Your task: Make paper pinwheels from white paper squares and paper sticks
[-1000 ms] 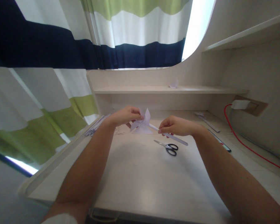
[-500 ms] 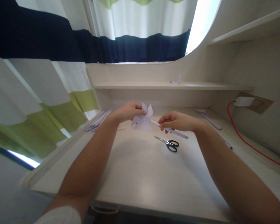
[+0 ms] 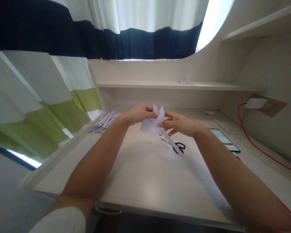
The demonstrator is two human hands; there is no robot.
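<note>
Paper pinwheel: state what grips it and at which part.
Both hands hold the paper pinwheel above the desk. The left hand pinches the folded blades from the left; the right hand grips its rolled paper stick just beneath the blades.

Head view, forward and down over the desk [image 3: 145, 181], close

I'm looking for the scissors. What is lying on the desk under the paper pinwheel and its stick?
Black-handled scissors lie on the desk below the stick of the pinwheel. The stick covers part of their blades.
</note>
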